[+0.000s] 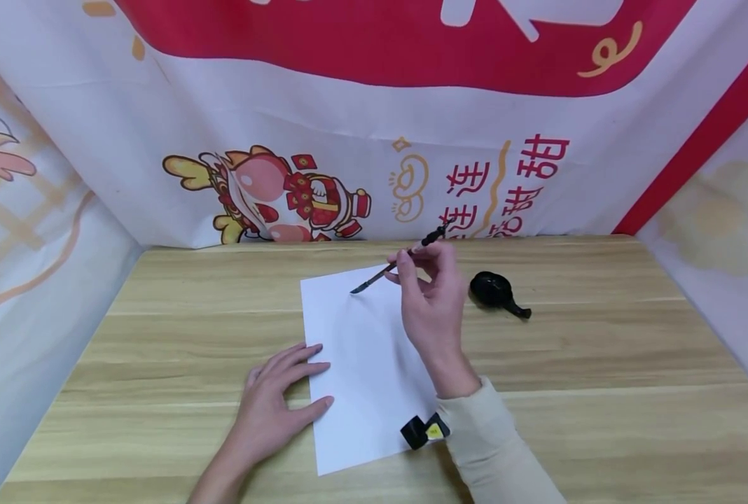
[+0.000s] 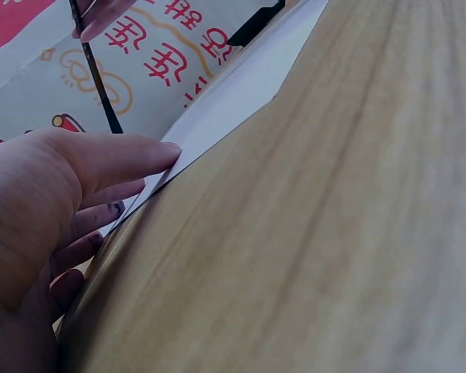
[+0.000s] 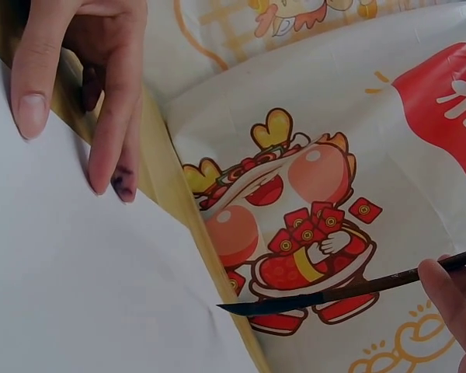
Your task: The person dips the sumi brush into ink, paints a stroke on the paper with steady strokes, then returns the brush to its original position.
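Two hands at frame centre. Right hand [image 1: 433, 297] pinches a thin dark-handled calligraphy brush [image 1: 393, 267], tip apparently just above the top edge of the white paper sheet [image 1: 364, 364]. Left hand [image 1: 273, 406] lies flat, fingers straight, pressing the sheet's left edge. Black ink dish [image 1: 494, 289] sits right of centre on the light wooden table [image 1: 601, 364].

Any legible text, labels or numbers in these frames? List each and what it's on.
"甜甜": large red characters on the white printed backdrop cloth behind the wooden table.
"连连": red characters on the same cloth, partly cut off lower down.
Big white characters on the red banner area: cropped, unreadable.
Small yellow label on the black clip: too small to read.
White sheet of paper: no writing.
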`<act>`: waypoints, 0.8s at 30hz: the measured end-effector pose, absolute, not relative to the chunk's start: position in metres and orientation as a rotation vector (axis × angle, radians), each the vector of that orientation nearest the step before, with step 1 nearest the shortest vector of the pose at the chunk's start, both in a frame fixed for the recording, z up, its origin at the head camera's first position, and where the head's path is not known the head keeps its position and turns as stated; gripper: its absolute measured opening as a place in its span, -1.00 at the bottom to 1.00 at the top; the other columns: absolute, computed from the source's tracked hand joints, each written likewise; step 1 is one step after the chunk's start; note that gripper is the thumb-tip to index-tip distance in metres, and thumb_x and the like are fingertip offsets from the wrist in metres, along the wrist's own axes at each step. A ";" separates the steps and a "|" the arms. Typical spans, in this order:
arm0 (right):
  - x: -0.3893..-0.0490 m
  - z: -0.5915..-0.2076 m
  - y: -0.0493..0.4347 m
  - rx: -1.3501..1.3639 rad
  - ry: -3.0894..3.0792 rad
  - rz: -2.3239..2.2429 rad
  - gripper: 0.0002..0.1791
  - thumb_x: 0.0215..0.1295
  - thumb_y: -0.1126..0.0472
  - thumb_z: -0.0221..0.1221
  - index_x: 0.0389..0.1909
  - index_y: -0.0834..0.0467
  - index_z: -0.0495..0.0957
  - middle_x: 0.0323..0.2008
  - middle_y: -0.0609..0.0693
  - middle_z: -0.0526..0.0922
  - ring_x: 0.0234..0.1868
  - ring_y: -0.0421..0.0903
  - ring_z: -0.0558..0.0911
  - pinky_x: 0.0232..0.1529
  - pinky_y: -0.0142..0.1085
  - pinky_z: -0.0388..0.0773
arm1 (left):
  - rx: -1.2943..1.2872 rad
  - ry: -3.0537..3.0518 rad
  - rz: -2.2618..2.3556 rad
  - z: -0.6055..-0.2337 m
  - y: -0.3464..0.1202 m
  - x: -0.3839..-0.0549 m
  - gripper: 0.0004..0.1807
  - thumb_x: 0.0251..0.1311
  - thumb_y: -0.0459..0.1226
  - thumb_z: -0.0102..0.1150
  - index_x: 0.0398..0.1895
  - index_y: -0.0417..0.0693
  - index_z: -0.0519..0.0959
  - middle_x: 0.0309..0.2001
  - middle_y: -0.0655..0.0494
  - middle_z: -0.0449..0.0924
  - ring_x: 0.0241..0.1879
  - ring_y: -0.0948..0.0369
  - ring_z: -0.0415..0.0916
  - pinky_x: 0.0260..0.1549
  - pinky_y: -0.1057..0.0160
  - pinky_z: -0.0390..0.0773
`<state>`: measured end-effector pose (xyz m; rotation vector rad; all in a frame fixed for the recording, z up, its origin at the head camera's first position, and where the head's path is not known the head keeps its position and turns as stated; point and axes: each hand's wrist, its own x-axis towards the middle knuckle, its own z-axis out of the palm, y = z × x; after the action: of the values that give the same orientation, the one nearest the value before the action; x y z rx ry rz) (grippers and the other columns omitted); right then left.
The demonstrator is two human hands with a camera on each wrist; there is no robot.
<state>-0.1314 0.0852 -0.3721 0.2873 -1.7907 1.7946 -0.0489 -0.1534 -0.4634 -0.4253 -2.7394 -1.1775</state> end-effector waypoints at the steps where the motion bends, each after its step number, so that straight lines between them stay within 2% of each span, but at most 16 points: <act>1: -0.131 -0.372 0.085 0.288 -1.786 1.804 -0.78 0.57 0.39 0.19 0.02 0.43 0.39 -0.10 0.28 0.62 -0.06 0.05 0.81 -0.12 -0.22 0.82 | -0.426 -2.738 -1.179 -0.463 -0.153 -0.049 -0.49 0.03 -0.14 0.68 0.12 0.23 0.78 0.45 0.20 0.61 0.52 -0.03 0.43 0.31 -0.20 0.14; 4: -0.131 -0.373 0.084 0.294 -1.784 1.818 -0.79 0.57 0.39 0.19 0.02 0.43 0.39 -0.09 0.28 0.63 -0.05 0.18 0.80 -0.12 -0.21 0.82 | -0.428 -2.735 -1.181 -0.463 -0.153 -0.049 -0.49 0.03 -0.14 0.68 0.12 0.24 0.78 0.44 0.20 0.61 0.52 -0.02 0.43 0.30 -0.19 0.14; 15: -0.131 -0.376 0.081 0.321 -1.800 1.848 -0.79 0.60 0.36 0.16 0.03 0.41 0.37 -0.08 0.28 0.60 0.02 0.38 0.74 -0.06 -0.22 0.81 | -0.425 -2.745 -1.174 -0.464 -0.153 -0.049 -0.50 0.04 -0.13 0.67 0.12 0.24 0.78 0.44 0.21 0.61 0.52 -0.02 0.43 0.31 -0.19 0.14; 20: -0.131 -0.377 0.081 0.324 -1.804 1.845 -0.80 0.61 0.37 0.15 0.04 0.40 0.37 -0.06 0.26 0.59 0.03 0.39 0.74 -0.05 -0.22 0.81 | -0.421 -2.748 -1.180 -0.464 -0.153 -0.049 -0.50 0.04 -0.13 0.67 0.12 0.24 0.78 0.45 0.21 0.61 0.52 -0.02 0.43 0.30 -0.19 0.14; 24: -0.132 -0.378 0.079 0.319 -1.805 1.861 -0.80 0.61 0.37 0.15 0.04 0.40 0.37 -0.06 0.24 0.59 0.03 0.29 0.76 -0.04 -0.21 0.81 | -0.420 -2.749 -1.180 -0.463 -0.153 -0.049 -0.50 0.05 -0.13 0.67 0.12 0.23 0.78 0.45 0.20 0.61 0.52 -0.03 0.42 0.30 -0.18 0.14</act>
<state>-0.1320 0.0794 -0.3783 0.3188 -1.8052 1.8608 -0.0493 -0.1531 -0.4634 -0.4202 -2.7489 -1.1805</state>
